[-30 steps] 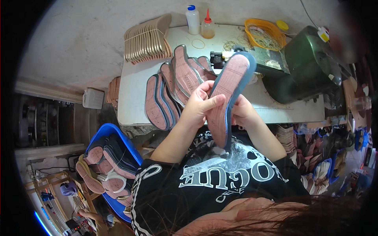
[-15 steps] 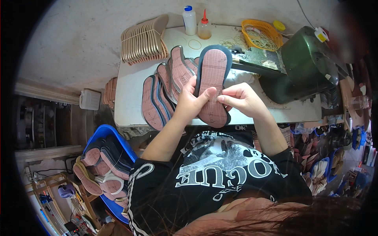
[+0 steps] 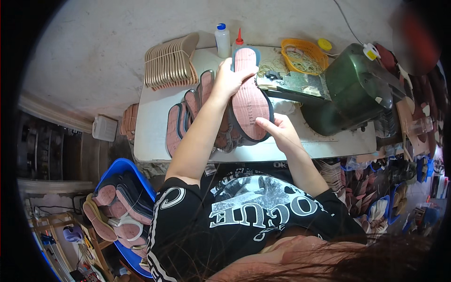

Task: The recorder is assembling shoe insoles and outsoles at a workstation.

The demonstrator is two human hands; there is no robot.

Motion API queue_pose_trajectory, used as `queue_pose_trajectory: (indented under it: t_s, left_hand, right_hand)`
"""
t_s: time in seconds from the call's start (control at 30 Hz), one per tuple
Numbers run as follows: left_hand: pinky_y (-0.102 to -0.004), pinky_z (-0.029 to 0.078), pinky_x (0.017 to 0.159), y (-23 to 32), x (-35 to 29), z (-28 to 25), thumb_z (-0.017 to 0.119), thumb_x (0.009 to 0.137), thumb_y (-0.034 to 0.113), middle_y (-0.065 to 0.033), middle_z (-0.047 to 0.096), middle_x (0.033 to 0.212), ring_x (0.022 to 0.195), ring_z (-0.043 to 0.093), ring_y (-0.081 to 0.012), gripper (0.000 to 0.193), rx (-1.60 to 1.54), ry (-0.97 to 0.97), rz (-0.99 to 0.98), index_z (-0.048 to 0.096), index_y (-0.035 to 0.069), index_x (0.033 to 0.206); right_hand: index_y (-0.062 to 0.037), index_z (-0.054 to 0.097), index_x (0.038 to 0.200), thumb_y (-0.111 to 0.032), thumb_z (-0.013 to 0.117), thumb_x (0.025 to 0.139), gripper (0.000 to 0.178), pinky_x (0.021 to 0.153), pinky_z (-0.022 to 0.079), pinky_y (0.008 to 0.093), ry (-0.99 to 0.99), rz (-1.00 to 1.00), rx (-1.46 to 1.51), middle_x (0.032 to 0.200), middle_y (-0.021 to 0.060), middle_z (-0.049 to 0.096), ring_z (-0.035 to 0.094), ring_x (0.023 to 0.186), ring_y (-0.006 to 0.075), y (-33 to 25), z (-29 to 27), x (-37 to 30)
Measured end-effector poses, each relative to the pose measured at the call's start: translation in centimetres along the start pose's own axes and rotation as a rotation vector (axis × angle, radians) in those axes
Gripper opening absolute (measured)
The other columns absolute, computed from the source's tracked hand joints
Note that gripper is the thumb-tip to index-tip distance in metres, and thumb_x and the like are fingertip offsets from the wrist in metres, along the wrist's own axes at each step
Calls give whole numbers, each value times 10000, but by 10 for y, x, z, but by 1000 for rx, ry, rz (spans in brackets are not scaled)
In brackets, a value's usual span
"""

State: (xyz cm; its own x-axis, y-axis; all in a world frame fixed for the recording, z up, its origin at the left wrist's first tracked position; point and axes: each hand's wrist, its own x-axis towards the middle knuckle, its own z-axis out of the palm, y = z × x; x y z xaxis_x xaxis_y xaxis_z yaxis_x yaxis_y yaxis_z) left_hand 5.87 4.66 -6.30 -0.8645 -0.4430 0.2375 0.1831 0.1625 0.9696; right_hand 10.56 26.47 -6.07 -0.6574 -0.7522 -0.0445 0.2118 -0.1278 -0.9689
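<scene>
Between my hands is a long shoe insole, pink and checked on the side that faces me, with a dark blue edge. Its narrow end points away and its broad end is near me. My left hand is closed round its far left part, with the thumb across the pink face. My right hand pinches the near right edge, thumb on top; its other fingers are partly hidden. Under and left of it, more pink insoles with dark edges lie in a fanned row on the white table.
A tied stack of tan insoles, a white bottle and a red-tipped bottle stand at the back. A yellow basket holds rubber bands. A green machine fills the right side. A blue bin of insoles stands lower left.
My left hand has slid toward the insole's far end, and my right hand has moved to its near right edge. The broad end now lies nearer me, and the view has shifted slightly.
</scene>
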Motion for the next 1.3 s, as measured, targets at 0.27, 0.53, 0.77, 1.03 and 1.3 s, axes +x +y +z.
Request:
queue_pose_trajectory:
  t_s: [0.27,0.53,0.77,1.03,1.3]
  left_hand:
    - [-394,472,851,-17,23,31,773,680,361,-224,613,989,963,604,-317,478,468,128,69,652,-38,914]
    - [-460,387,972,10,25,39,744,687,452,-246,547,1154,1155,452,-400,601,699,84,-45,607,-60,970]
    - [-519,242,1043,16,48,33,608,760,574,-269,496,1268,1226,417,-387,735,830,-155,-254,607,-73,1109]
    - [-633,-10,1063,24,71,2,662,674,638,-111,496,1334,1363,262,-266,636,873,-678,311,681,114,1034]
    - [-457,251,1023,62,100,-1,779,663,460,-54,606,1005,1106,465,-221,506,859,-1156,-30,625,103,988]
  right_hand:
    - [19,655,1017,-176,635,885,236,730,459,221,206,-18,229,914,38,672,597,790,76,11,-18,1]
    - [64,604,1073,-197,603,889,319,630,561,282,111,134,323,947,161,677,683,779,200,-5,-11,-3]
    - [59,615,1020,-205,541,925,291,632,565,307,203,91,456,819,187,686,694,684,236,5,9,13]
    - [57,624,999,-239,535,920,320,600,560,285,321,142,512,778,170,685,674,611,201,-10,15,38]
    - [44,599,1058,-306,504,950,378,595,562,292,384,96,483,811,158,683,668,626,186,-8,12,59]
